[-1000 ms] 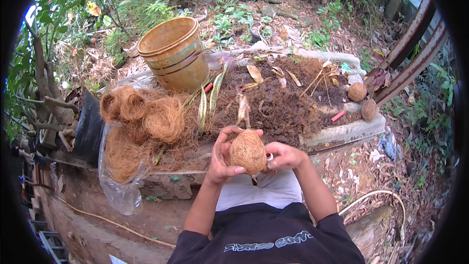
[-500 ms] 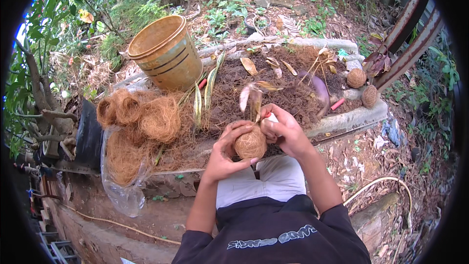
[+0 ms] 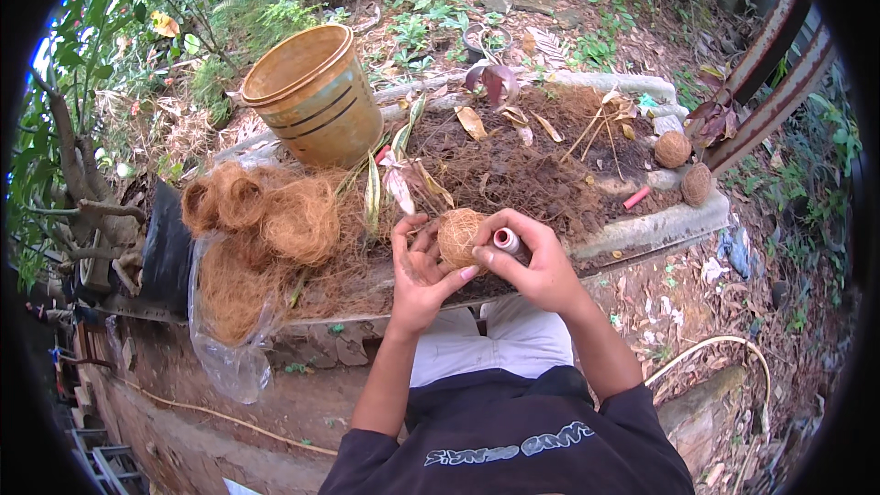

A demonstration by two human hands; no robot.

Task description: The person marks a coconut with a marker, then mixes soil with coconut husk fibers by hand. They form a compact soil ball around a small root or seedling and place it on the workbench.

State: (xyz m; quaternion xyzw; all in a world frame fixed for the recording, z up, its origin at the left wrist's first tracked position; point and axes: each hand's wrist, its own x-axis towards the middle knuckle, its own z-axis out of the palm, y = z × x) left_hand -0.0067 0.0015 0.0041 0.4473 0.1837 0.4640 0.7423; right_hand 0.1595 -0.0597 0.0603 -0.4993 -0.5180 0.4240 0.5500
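Now I see the person's left hand (image 3: 420,273) with its grip spread, cupped beside the round brown ball (image 3: 461,240), though a moment ago its fingers curled round it. The right hand (image 3: 543,268) has its grip pinching the ball's side, with a little spool (image 3: 506,239) tucked in too, and the spool's round end now shows. The ball sits between both hands near the dirt (image 3: 522,181), while the pale leaves (image 3: 397,186) have swung left and a purple leaf (image 3: 496,82) has moved to the top.
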